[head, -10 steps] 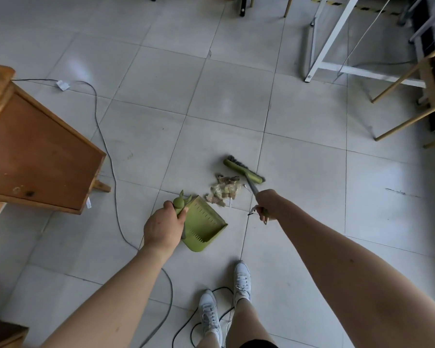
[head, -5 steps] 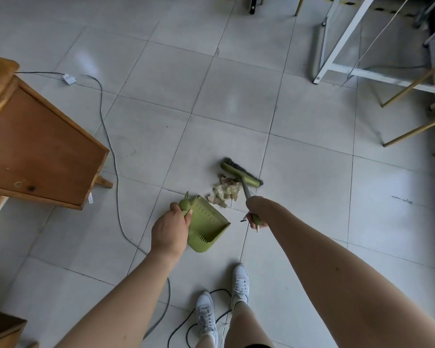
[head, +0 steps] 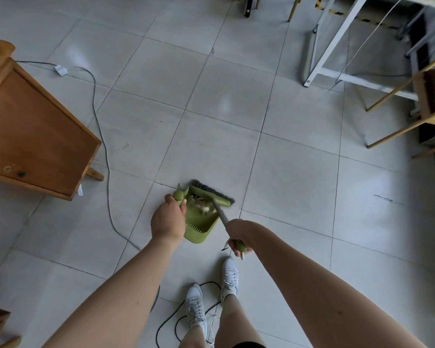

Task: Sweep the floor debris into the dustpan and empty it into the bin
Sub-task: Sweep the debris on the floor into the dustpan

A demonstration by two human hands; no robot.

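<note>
A green dustpan [head: 202, 227] rests on the tiled floor in front of my feet. My left hand [head: 168, 220] grips its green handle at the pan's left side. Pale crumpled debris [head: 203, 206] lies inside the pan near its mouth. A small green brush [head: 211, 194] with dark bristles is pressed against the pan's far edge. Its thin metal shaft runs back to my right hand [head: 239, 236], which is closed around the green grip end.
A wooden cabinet [head: 33, 136] stands at the left, with a grey cable [head: 103, 146] trailing across the tiles beside it. A white metal frame [head: 337, 43] and wooden chair legs [head: 397, 89] fill the upper right. A black cord [head: 171, 325] loops by my white shoes [head: 230, 275].
The brush has swept toward me, pushing the debris off the floor into the dustpan. The pan has shifted forward to meet the brush. Both hands kept their grip.
</note>
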